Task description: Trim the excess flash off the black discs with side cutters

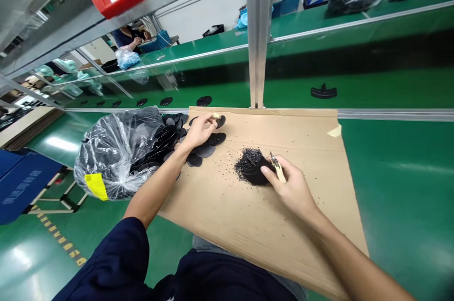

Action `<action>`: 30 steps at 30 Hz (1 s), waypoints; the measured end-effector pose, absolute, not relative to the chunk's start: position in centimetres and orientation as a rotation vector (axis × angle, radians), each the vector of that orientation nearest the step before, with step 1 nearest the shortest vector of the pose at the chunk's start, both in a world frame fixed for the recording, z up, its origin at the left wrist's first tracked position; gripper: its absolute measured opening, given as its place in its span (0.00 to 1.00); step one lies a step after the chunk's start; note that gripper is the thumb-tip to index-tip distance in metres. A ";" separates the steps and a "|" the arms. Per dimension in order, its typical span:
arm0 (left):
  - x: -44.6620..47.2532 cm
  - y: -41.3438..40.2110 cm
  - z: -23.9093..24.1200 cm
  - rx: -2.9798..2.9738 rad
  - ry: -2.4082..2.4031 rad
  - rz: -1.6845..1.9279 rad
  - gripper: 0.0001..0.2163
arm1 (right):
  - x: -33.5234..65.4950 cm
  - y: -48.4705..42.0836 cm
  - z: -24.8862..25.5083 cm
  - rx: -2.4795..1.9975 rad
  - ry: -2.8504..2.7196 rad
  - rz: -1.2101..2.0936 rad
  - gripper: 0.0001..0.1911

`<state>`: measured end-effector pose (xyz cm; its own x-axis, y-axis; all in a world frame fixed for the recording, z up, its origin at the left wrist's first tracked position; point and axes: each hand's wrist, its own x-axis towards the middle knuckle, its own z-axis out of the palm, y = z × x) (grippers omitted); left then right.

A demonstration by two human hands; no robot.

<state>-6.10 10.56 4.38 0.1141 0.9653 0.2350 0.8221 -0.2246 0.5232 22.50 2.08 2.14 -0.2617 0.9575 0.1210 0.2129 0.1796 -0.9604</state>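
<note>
My left hand (200, 130) is over the left part of the cardboard sheet, with pale covering on a fingertip. Its fingers are curled at the edge of a thin black disc (221, 121). More black discs (205, 150) lie overlapping just below it. Held in my right hand (292, 185) is a pair of small nippers (278, 168) with cream handles and a dark metal tip. My right thumb lies against a dark curved black piece (257, 177), beside a heap of small black scraps (248, 156). Whether the hand grips that piece too, I cannot tell.
The cardboard sheet (227, 211) covers the bench, scattered with black crumbs. A clear plastic bag (109, 149) of black discs lies at left. A metal post (260, 31) rises behind the cardboard. Stacked discs (204, 101) sit on the green surface beyond. Another person (129, 38) sits farther back.
</note>
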 end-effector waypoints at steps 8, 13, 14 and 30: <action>2.3 4.1 2.8 1.421 0.862 0.920 0.16 | 22.8 1.6 2.9 -1.046 -1.444 1.306 0.22; 3.0 2.7 2.6 1.086 0.770 0.904 0.25 | 23.0 1.7 2.9 -1.061 -1.433 1.346 0.22; 2.9 2.6 2.5 1.047 0.774 0.895 0.25 | 23.0 1.7 2.9 -1.056 -1.447 1.356 0.22; 1.1 3.2 1.0 1.525 1.082 1.361 0.17 | 22.4 1.8 1.6 -1.153 -1.406 1.303 0.17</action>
<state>1.10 3.23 1.04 0.0523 0.9508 0.3053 0.0832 -0.3088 0.9475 22.38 1.79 1.56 -0.1881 0.9821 0.0079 0.0663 0.0208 -0.9976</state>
